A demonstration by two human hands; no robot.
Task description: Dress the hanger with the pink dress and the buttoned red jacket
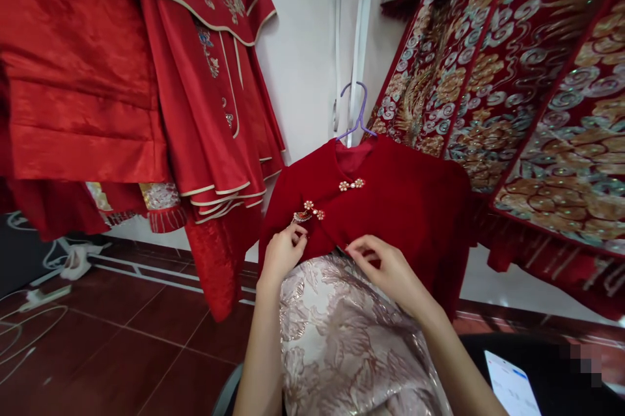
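A dark red jacket [405, 208] hangs in front of me on a purple hanger [360, 118]. Two beaded flower fastenings cross its front: an upper one [352, 185] near the neckline and a lower one [314, 210] with a small red beaded ornament beside it. Just below that ornament, my left hand [286, 250] is closed in a pinch against the jacket; what lies between its fingertips is hidden. Near the jacket's lower front edge, my right hand [383, 263] pinches thumb and forefinger together on something too small to make out.
Pale floral brocade cloth [342, 331] spreads under my forearms. Red garments [205, 97] hang at the left, and a heavily embroidered one [488, 77] at the right. A lit phone [510, 383] lies on a black surface at lower right. Cables and a power strip [43, 297] lie on the left floor.
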